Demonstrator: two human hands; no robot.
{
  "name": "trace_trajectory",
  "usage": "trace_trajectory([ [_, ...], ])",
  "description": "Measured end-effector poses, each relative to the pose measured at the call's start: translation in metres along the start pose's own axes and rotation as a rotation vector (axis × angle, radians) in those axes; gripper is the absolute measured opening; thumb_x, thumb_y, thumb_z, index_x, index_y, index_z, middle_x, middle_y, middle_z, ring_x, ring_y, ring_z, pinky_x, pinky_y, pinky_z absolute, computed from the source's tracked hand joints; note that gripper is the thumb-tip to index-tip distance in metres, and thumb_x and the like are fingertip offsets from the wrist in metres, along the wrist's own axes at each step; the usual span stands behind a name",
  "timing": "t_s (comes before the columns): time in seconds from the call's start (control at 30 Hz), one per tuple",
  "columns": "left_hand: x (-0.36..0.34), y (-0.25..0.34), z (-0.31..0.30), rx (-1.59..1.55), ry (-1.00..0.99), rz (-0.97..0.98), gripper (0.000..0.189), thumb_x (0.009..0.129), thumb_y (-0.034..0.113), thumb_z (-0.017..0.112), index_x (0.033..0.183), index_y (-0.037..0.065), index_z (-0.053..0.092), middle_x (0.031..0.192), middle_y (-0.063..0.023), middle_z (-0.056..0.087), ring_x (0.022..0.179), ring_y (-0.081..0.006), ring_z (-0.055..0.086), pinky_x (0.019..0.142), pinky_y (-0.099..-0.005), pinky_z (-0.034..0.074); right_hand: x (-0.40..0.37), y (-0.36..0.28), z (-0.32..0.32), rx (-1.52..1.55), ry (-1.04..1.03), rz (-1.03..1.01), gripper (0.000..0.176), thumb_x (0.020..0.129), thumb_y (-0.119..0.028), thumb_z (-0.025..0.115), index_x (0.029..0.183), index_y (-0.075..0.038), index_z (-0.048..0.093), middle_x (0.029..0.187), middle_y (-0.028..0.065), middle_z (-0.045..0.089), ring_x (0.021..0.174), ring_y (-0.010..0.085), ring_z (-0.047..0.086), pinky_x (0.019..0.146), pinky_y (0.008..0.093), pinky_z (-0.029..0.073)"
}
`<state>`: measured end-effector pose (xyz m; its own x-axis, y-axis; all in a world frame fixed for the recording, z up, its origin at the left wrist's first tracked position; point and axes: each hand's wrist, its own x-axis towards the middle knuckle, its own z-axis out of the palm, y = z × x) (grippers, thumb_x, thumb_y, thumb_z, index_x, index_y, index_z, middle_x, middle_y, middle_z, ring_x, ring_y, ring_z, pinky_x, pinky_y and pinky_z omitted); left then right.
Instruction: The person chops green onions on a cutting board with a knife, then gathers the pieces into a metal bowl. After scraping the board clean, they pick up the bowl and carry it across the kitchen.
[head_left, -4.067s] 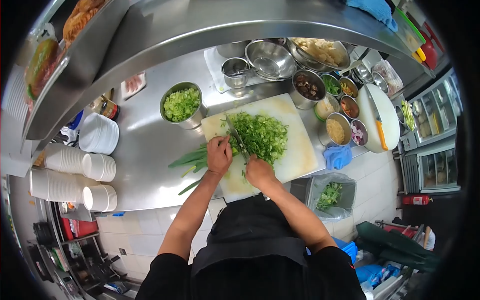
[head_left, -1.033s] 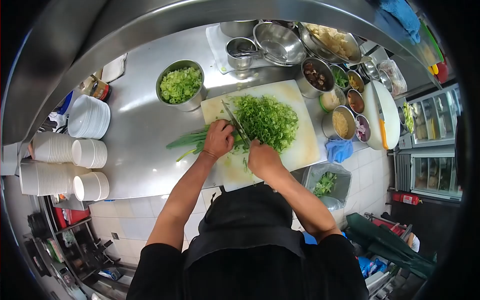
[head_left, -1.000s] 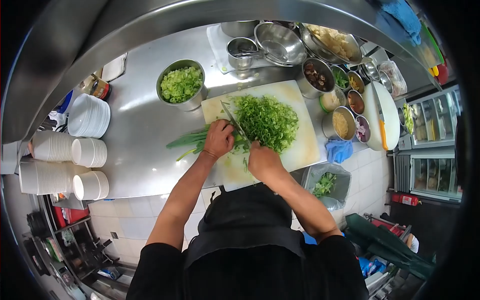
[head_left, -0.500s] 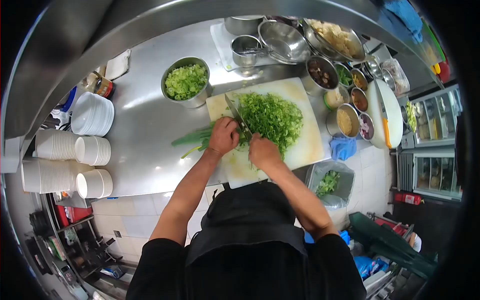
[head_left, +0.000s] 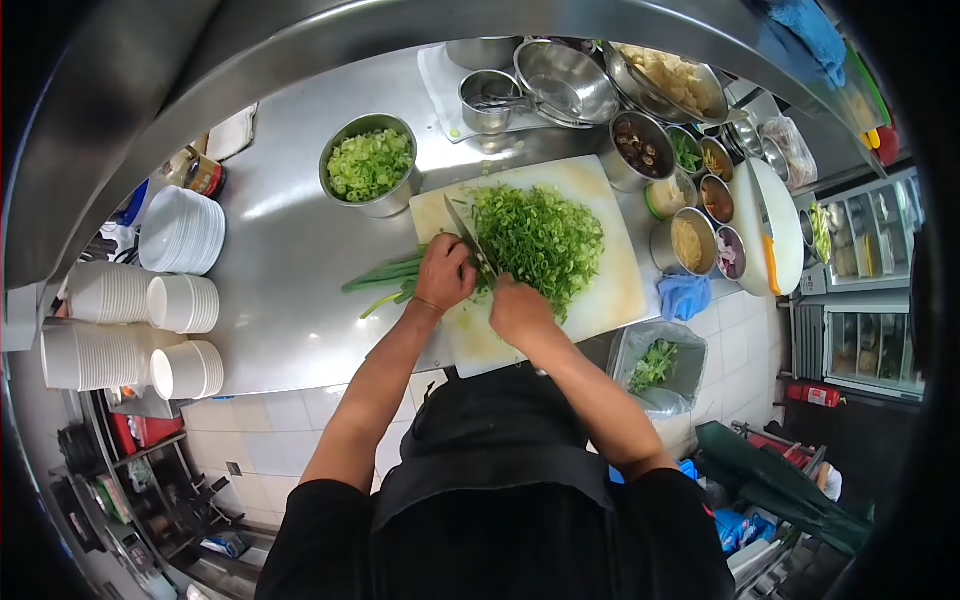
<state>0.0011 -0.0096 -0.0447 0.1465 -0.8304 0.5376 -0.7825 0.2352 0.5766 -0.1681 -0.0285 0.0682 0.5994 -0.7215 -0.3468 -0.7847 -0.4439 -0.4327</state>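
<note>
On the white cutting board [head_left: 623, 290], a pile of chopped green onion [head_left: 540, 235] lies right of the knife [head_left: 464, 228]. My right hand [head_left: 522, 313] is wrapped round the knife's handle, the blade slanting up and to the left. Fingers curled, my left hand [head_left: 446, 272] presses the green onion stalks [head_left: 388, 276] beside the blade; their long green ends stick out to the left over the metal counter [head_left: 290, 330]. Above left of the board stands a metal pot of chopped pale green onion [head_left: 370, 165].
Stacked white bowls and containers [head_left: 184, 232] stand at the left. Metal pots and small ingredient bowls [head_left: 686, 243] line the right, near a blue cloth [head_left: 685, 297] and a second knife [head_left: 768, 240] on a round white board. A lined bin [head_left: 660, 370] stands below the counter edge.
My right hand and the knife have shifted slightly left, toward my left hand. My left hand stays over the stalks, almost unmoved.
</note>
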Motion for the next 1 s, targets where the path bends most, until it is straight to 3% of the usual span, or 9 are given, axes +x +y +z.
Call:
trace_trajectory([
  [0.1, -0.002, -0.007, 0.001, 0.016, -0.001, -0.024, 0.017, 0.067, -0.001, 0.059, 0.083, 0.003, 0.059, 0.09, -0.0151, 0.055, 0.085, -0.0362, 0.055, 0.077, -0.0434, 0.047, 0.021, 0.009, 0.03, 0.054, 0.066, 0.05, 0.023, 0.085, -0.009, 0.05, 0.101, 0.008, 0.052, 0.084, 0.029, 0.067, 0.08, 0.0436, 0.067, 0.074, 0.0505, 0.054],
  [0.3, 0.009, -0.003, -0.02, 0.104, -0.039, 0.237, 0.017, 0.066, -0.001, 0.059, 0.082, 0.004, 0.062, 0.086, -0.0117, 0.059, 0.084, -0.0334, 0.056, 0.076, -0.041, 0.047, 0.026, 0.043, 0.025, 0.159, 0.086, -0.023, 0.025, 0.092, -0.017, 0.051, 0.1, 0.006, 0.053, 0.08, 0.0283, 0.066, 0.078, 0.0448, 0.066, 0.072, 0.0519, 0.053],
  [0.47, 0.009, 0.001, 0.0, 0.11, -0.017, 0.066, 0.017, 0.065, 0.0, 0.058, 0.081, 0.005, 0.059, 0.086, -0.0108, 0.057, 0.084, -0.0331, 0.055, 0.074, -0.0417, 0.046, 0.009, 0.038, -0.002, 0.133, 0.054, 0.087, 0.026, 0.09, -0.014, 0.05, 0.104, 0.007, 0.054, 0.083, 0.0294, 0.066, 0.081, 0.0442, 0.067, 0.073, 0.051, 0.054],
  [0.57, 0.011, 0.005, -0.001, 0.13, -0.026, 0.049, 0.016, 0.065, 0.0, 0.058, 0.08, 0.005, 0.057, 0.086, -0.0109, 0.055, 0.082, -0.0335, 0.054, 0.074, -0.0423, 0.046, -0.011, 0.023, -0.01, -0.041, -0.001, 0.034, 0.025, 0.086, -0.009, 0.049, 0.105, 0.007, 0.054, 0.086, 0.0295, 0.066, 0.083, 0.0433, 0.067, 0.075, 0.05, 0.054],
  [0.67, 0.009, 0.0, 0.001, 0.129, -0.026, 0.045, 0.016, 0.065, 0.0, 0.058, 0.08, 0.005, 0.057, 0.086, -0.0115, 0.055, 0.081, -0.0343, 0.054, 0.074, -0.0427, 0.046, 0.001, 0.016, 0.015, 0.057, 0.042, 0.002, 0.025, 0.084, -0.007, 0.048, 0.104, 0.007, 0.054, 0.088, 0.0296, 0.066, 0.085, 0.0437, 0.067, 0.076, 0.0501, 0.054],
  [0.87, 0.007, 0.0, 0.001, 0.088, -0.008, 0.025, 0.017, 0.064, 0.001, 0.059, 0.081, 0.005, 0.058, 0.087, -0.0125, 0.054, 0.082, -0.0352, 0.053, 0.074, -0.0437, 0.046, -0.008, 0.01, -0.01, 0.001, 0.024, 0.01, 0.024, 0.083, -0.006, 0.049, 0.102, 0.008, 0.054, 0.087, 0.0303, 0.066, 0.084, 0.0443, 0.067, 0.076, 0.0503, 0.054],
  [1.0, 0.003, -0.001, 0.002, 0.07, 0.029, 0.007, 0.018, 0.064, 0.0, 0.059, 0.081, 0.005, 0.057, 0.087, -0.0129, 0.054, 0.082, -0.0357, 0.053, 0.074, -0.0436, 0.045, 0.003, 0.01, 0.012, 0.024, -0.002, 0.025, 0.023, 0.082, -0.005, 0.05, 0.1, 0.008, 0.054, 0.087, 0.0305, 0.066, 0.084, 0.0442, 0.067, 0.076, 0.0506, 0.054],
])
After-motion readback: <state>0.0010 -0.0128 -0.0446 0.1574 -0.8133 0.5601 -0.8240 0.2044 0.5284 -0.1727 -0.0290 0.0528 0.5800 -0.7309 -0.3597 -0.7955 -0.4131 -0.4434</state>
